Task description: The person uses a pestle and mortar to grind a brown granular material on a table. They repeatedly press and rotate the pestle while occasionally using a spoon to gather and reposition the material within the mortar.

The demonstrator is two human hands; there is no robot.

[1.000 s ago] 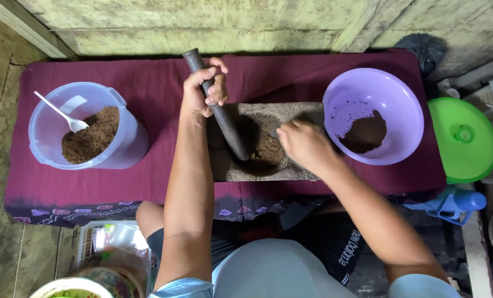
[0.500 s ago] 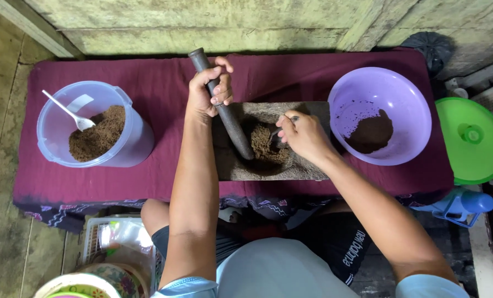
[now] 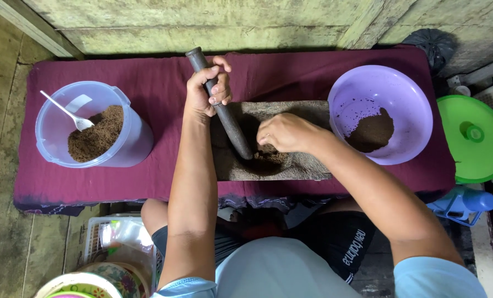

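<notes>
The left hand [image 3: 207, 88] was closed around the upper part of a dark pestle [image 3: 220, 105], which leaned with its lower end in the hollow of a grey stone slab [image 3: 307, 165] at the middle of the maroon-covered worktop [image 3: 158, 77]. The right hand [image 3: 282, 132], fingers curled downward, touched the brown ground matter [image 3: 268, 160] in that hollow. A clear tub [image 3: 58, 132] with a white spoon [image 3: 69, 115] stood to the left, a purple bowl [image 3: 379, 88] to the right.
</notes>
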